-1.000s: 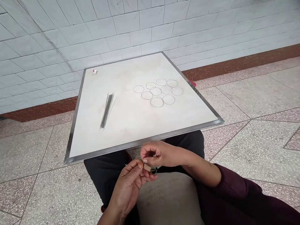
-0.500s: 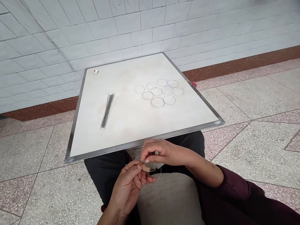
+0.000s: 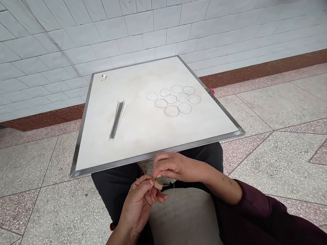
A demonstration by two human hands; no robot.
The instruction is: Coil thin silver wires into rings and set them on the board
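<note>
Both hands work below the near edge of the white table, above the lap. Left hand: thumb and forefinger pinch a small brown block, remaining fingers loosely curled below it. Right hand: fingertips closed together on a thin wire at the block's upper end, grip partly hidden; the wire's loop bows out below this hand. Right knuckles overlap the metal rim in view; contact cannot be told. On the tabletop, a wire bundle lies left, wire rings right, several overlapping. A broad band of white surface separates them; another runs along the near edge. A small white-and-red object sits near the far left corner.
</note>
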